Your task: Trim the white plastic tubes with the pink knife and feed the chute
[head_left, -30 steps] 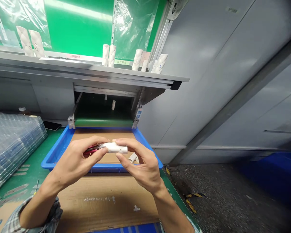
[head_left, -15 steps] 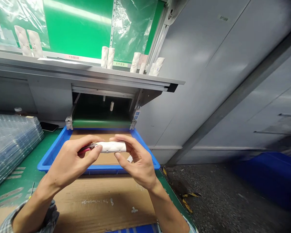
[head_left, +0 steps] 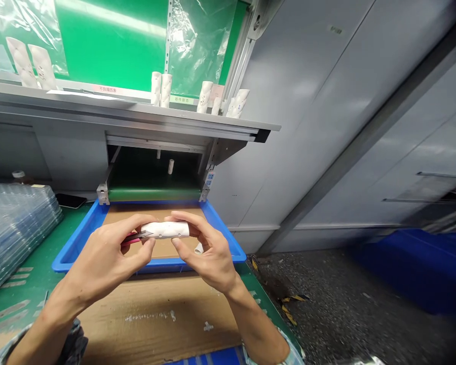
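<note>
My right hand (head_left: 205,253) grips a white plastic tube (head_left: 167,230) lying sideways, fingers wrapped over its right end. My left hand (head_left: 106,256) pinches a small red-handled cutter (head_left: 134,236) whose metal tip meets the tube's left end. Both hands hover over the front part of a blue tray (head_left: 74,248) lined with cardboard. A small white piece (head_left: 198,248) lies in the tray just behind my right hand.
A green conveyor belt (head_left: 154,194) ends at the tray's back, with one white tube (head_left: 171,166) standing on it. Several white tubes (head_left: 158,88) stand on the grey shelf above. Stacked clear blister trays (head_left: 15,223) sit left; a phone (head_left: 71,201) lies behind them. Cardboard sheet (head_left: 152,314) covers the near bench.
Both hands with the tube and cutter have drifted slightly left and up in view as the camera turned right. The grips look the same.
</note>
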Available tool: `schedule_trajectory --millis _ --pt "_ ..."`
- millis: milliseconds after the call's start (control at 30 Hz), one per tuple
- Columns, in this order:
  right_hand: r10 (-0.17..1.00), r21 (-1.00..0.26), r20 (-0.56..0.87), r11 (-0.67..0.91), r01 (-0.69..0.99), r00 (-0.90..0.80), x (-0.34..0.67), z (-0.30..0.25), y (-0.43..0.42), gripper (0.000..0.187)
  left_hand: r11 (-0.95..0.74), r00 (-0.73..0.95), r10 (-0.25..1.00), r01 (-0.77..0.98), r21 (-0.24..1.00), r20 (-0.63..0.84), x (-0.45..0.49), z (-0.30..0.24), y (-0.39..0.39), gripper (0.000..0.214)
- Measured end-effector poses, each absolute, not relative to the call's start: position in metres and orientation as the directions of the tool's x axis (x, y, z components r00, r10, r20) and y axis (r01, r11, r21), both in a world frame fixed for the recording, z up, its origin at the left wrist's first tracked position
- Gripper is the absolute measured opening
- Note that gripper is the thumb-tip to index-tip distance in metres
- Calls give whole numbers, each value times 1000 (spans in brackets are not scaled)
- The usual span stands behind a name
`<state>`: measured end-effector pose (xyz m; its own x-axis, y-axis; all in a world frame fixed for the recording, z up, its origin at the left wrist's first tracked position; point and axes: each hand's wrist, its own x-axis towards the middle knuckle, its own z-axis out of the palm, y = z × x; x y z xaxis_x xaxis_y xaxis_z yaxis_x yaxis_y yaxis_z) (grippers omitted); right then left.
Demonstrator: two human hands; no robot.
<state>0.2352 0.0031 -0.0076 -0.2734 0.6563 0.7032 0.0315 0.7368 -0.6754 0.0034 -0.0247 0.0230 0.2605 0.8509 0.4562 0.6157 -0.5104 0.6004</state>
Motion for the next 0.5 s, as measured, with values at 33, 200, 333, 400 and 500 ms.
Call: schedule_trajectory --millis 33,200,333,400,500 --pt "659 -677 703 736 31 -267 236 -7 3 42 -511 266 852 613 602 452 3 23 -25 32" --pt "654 -670 711 742 34 -257 237 -6 1 40 -503 276 859 615 608 431 4 21 -25 37" --pt "649 -663 717 748 37 -254 236 -4 0 39 -487 267 868 620 615 418 3 20 -24 36" --pt "643 -657 723 753 39 -253 236 -4 -1 41 -485 263 869 625 612 420 3 21 -24 35" --pt "620 -624 740 778 79 -262 235 -5 -1 42 -485 256 867 625 612 427 5 23 -24 32"
